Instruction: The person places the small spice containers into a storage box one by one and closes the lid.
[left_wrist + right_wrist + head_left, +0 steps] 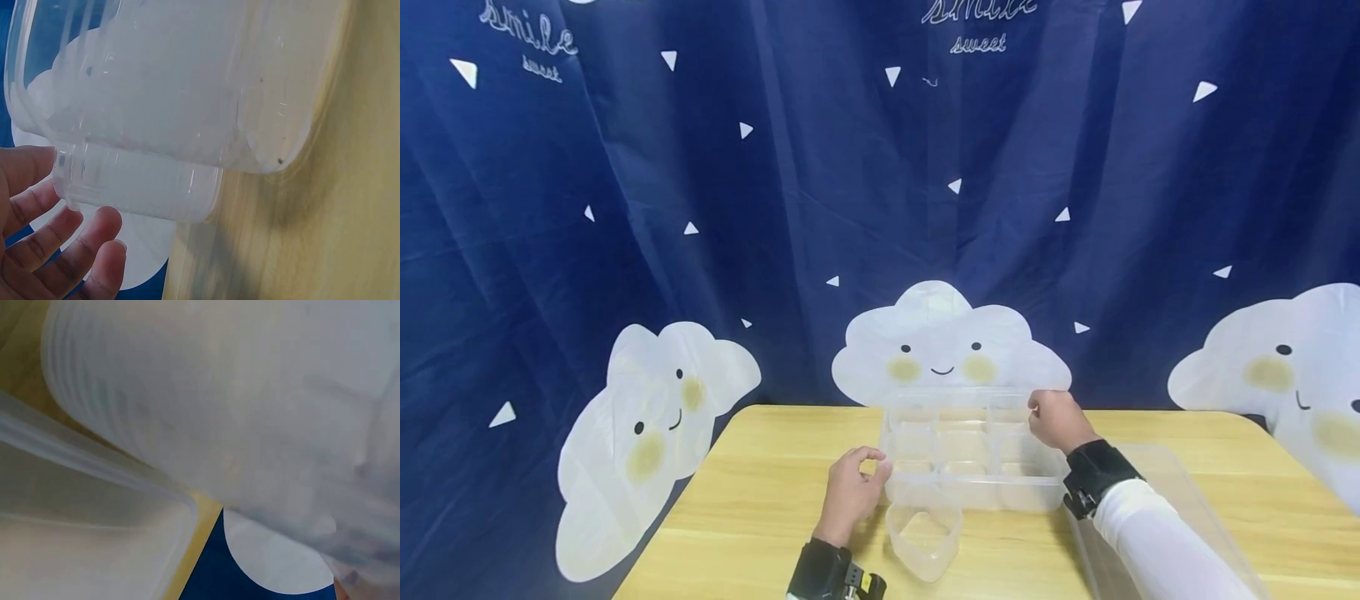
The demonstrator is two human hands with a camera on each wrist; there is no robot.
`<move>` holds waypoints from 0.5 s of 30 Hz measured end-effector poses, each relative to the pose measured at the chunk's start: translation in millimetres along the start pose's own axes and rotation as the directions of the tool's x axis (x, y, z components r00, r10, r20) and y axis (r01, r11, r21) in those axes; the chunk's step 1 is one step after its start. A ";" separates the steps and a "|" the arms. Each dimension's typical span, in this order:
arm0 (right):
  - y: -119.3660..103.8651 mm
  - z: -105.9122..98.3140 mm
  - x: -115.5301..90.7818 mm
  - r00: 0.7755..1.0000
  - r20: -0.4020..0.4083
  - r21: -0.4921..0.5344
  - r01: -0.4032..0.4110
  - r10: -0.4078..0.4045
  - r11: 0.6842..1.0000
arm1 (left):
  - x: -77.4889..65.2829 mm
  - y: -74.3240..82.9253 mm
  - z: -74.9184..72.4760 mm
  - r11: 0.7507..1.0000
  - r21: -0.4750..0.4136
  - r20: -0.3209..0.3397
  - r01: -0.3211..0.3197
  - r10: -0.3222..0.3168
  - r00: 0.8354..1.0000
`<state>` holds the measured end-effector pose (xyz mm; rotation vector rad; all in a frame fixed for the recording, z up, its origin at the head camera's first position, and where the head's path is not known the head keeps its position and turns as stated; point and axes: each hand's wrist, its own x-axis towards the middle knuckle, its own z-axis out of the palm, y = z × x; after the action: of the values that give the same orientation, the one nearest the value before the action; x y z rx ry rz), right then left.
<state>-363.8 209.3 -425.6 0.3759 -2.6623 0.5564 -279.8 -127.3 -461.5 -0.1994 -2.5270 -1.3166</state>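
Observation:
A clear plastic divided box [962, 481] with several compartments stands near the back of the table. My right hand [1060, 421] grips its right rim near the back corner, fingers curled over the edge. At the left rim is my left hand [852, 490], thumb and fingers spread loosely, fingertips right at the edge. In the left wrist view that hand [59, 231] is relaxed beside the box's side wall [144, 184]. Just in front of the box sits a small translucent heart-shaped container [925, 546]. Most of the right hand is hidden in the right wrist view.
On the right, partly under my right forearm, lies a large shallow clear plastic piece [1180, 492] with a raised rim. The wooden table [737, 517] ends at the back against a dark blue curtain [865, 167] with white clouds.

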 end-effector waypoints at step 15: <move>-12.9 -10.0 -17.9 0.998 -0.017 0.116 -0.062 0.065 0.991 | 0.3 0.0 -0.2 1.000 0.001 -0.013 -0.013 0.013 1.000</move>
<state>-340.5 205.4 -420.6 0.3173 -2.6375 0.7327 -280.1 -127.5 -461.3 -0.2068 -2.5114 -1.3077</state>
